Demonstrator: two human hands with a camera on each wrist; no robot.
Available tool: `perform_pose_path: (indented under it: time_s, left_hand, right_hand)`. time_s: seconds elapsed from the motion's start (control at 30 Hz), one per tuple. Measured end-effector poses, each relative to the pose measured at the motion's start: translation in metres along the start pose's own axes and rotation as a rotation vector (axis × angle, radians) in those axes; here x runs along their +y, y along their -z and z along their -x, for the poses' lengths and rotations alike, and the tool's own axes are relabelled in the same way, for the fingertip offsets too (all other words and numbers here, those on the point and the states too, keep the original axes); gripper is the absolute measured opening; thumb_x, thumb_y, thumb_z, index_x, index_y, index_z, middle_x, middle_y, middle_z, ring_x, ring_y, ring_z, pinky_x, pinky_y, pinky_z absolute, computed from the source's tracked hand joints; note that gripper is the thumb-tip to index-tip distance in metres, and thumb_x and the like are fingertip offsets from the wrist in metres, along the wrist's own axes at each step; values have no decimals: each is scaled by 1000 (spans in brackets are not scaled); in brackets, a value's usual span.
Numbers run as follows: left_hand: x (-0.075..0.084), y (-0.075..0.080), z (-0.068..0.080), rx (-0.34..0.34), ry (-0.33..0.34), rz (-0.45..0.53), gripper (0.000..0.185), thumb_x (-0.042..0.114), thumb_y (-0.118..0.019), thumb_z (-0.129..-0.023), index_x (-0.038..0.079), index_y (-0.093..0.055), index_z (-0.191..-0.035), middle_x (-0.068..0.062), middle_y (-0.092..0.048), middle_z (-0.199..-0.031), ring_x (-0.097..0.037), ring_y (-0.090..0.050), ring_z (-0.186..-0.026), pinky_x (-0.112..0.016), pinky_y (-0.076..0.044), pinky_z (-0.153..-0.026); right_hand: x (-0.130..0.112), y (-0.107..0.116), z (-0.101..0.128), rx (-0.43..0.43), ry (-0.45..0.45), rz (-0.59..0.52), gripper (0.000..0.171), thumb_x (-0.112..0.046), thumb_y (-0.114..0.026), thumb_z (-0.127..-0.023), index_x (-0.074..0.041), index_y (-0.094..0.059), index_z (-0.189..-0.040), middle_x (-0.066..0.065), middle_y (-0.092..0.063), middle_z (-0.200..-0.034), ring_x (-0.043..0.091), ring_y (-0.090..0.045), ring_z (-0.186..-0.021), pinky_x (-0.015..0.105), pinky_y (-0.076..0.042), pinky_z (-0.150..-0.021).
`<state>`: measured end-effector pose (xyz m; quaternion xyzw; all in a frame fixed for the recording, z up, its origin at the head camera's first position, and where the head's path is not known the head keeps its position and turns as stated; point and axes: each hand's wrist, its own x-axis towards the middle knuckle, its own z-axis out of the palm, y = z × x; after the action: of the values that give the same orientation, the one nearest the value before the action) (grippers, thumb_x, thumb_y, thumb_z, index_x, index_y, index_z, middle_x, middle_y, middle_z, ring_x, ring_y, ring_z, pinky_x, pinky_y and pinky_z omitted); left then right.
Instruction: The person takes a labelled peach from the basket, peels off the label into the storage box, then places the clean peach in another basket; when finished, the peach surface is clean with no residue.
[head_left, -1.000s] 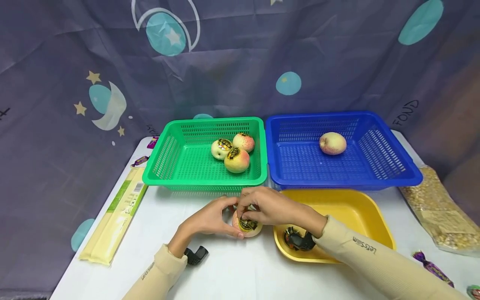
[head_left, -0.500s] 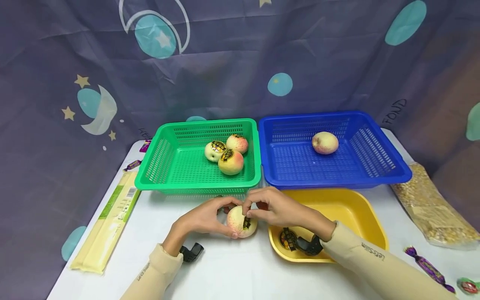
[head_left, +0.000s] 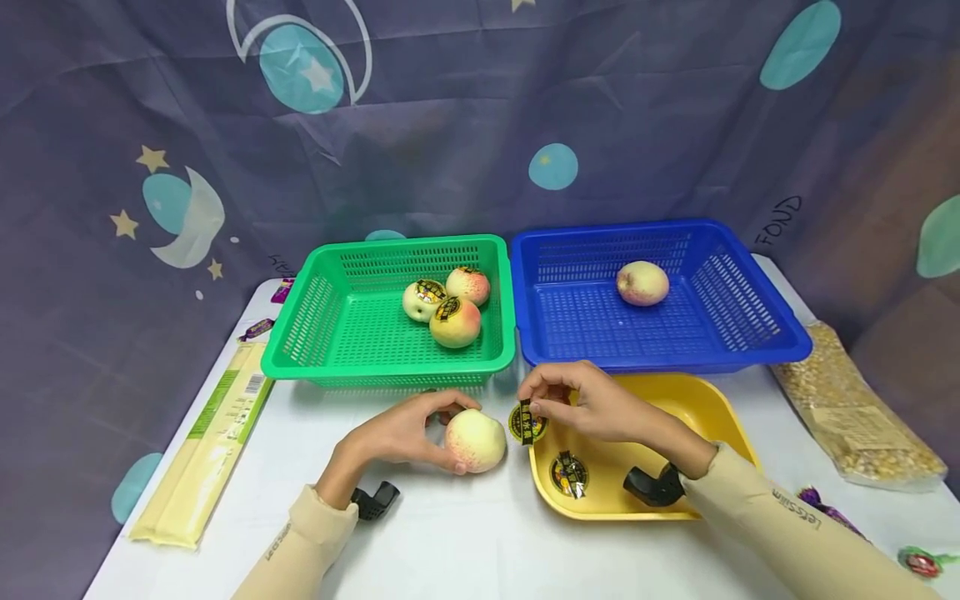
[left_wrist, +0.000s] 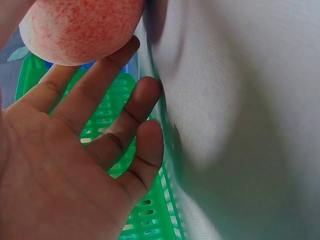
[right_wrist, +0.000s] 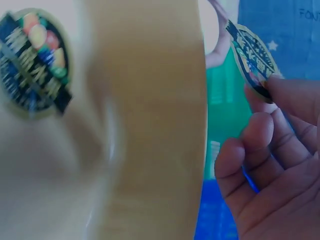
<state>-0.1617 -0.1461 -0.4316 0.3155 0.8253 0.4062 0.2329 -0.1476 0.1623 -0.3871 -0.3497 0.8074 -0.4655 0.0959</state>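
Observation:
My left hand (head_left: pixel 405 435) grips a pale pink-speckled peach (head_left: pixel 476 442) between thumb and fingers, close over the white table. The side of the peach facing the head view is bare. In the left wrist view the peach's reddish side (left_wrist: pixel 85 30) shows above the spread lower fingers. My right hand (head_left: pixel 588 402) pinches a black-and-gold oval sticker (head_left: pixel 528 423) between thumb and forefinger, at the left rim of the yellow tray (head_left: pixel 720 433). The right wrist view shows this sticker (right_wrist: pixel 252 60) held by one edge. A similar sticker (head_left: pixel 569 475) lies inside the tray.
A green basket (head_left: pixel 300 367) holds several stickered peaches (head_left: pixel 455 322). Beside it, a blue basket (head_left: pixel 570 333) holds one peach (head_left: pixel 642 283) with no sticker showing. A long yellow packet (head_left: pixel 202 450) lies left, a bag of grains (head_left: pixel 862 408) right. Wrapped candies (head_left: pixel 926 562) lie near the table's edges.
The sticker has come off the peach and moved right in my right hand to the tray's rim. My left hand still holds the peach, turned slightly. The head view has shifted a little.

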Motion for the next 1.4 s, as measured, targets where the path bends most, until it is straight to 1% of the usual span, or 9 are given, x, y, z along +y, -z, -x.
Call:
perform_pose_path:
  time_s: [0.23, 0.37, 0.53, 0.63, 0.9, 1.03, 1.3, 1.37, 1.4]
  left_hand:
    - [1, 1, 0, -8, 10, -9, 69, 32, -93, -71, 29, -61, -132, 10, -67, -120, -11, -61, -109, -39, -48, -101]
    - [2, 2, -1, -10, 9, -12, 68, 32, -93, -71, 29, -61, -131, 10, -67, -119, -11, -61, -108, -39, -49, -100]
    - [3, 2, -1, -11, 14, -13, 67, 32, -93, -71, 28, -62, -130, 10, -67, -119, -10, -61, -108, -39, -49, -101]
    - [2, 2, -1, -12, 13, -11, 67, 31, -93, -71, 28, -61, -130, 10, -67, -119, -10, -62, -108, -41, -49, -101]
    - [3, 2, -2, -18, 9, 0, 68, 28, -94, -71, 27, -61, -131, 9, -67, -119, -11, -62, -109, -42, -49, -103]
    - [3, 2, -1, -19, 9, 1, 68, 28, -94, -71, 27, -61, -131, 9, -67, -120, -11, -62, -110, -41, -48, -103]
    - [4, 3, -1, -18, 11, -4, 68, 27, -93, -71, 27, -61, -131, 9, -67, -119, -11, -62, -109, -40, -48, -103]
    - [4, 3, -1, -17, 10, -3, 68, 27, -93, -71, 27, -61, -131, 9, -67, -119, -11, -62, -109, -40, -48, -102]
    - [4, 3, -1, -16, 10, -4, 68, 27, -93, -71, 27, -61, -131, 9, -68, -119, -11, -62, -109, -40, -48, -102]
  right_hand:
    - [9, 15, 15, -35, -24, 56, 22, -3, -65, -97, -11, -72, -117, -3, -69, -84, 2, -52, -67, 21, -47, -59]
    - [13, 22, 23, -65, -64, 72, 21, -2, -64, -98, -9, -73, -116, -1, -68, -84, 0, -49, -65, 20, -45, -57]
    - [16, 26, 32, -93, -116, 165, 21, 0, -64, -95, -6, -74, -113, -3, -66, -82, -1, -47, -63, 19, -43, -56]
    - [20, 27, 37, -118, -135, 191, 21, 3, -64, -94, -5, -74, -111, -4, -67, -81, -1, -49, -64, 19, -45, -58]
    - [30, 30, 43, -163, -173, 165, 23, 7, -61, -94, -4, -72, -110, 1, -69, -84, 4, -58, -71, 21, -51, -64]
    - [32, 31, 44, -160, -184, 169, 24, 8, -61, -93, -4, -72, -111, 2, -71, -91, 5, -60, -72, 21, -52, -64]
    - [33, 35, 46, -166, -172, 197, 25, 1, -66, -94, -4, -71, -118, 7, -75, -110, 3, -55, -75, 22, -51, -68]
    - [33, 37, 48, -174, -178, 190, 28, -2, -68, -93, -4, -70, -121, 6, -74, -110, 2, -53, -73, 21, -49, -65]
    - [32, 38, 48, -180, -183, 184, 30, -3, -69, -93, -4, -69, -123, 5, -73, -107, 2, -52, -71, 22, -48, -63]
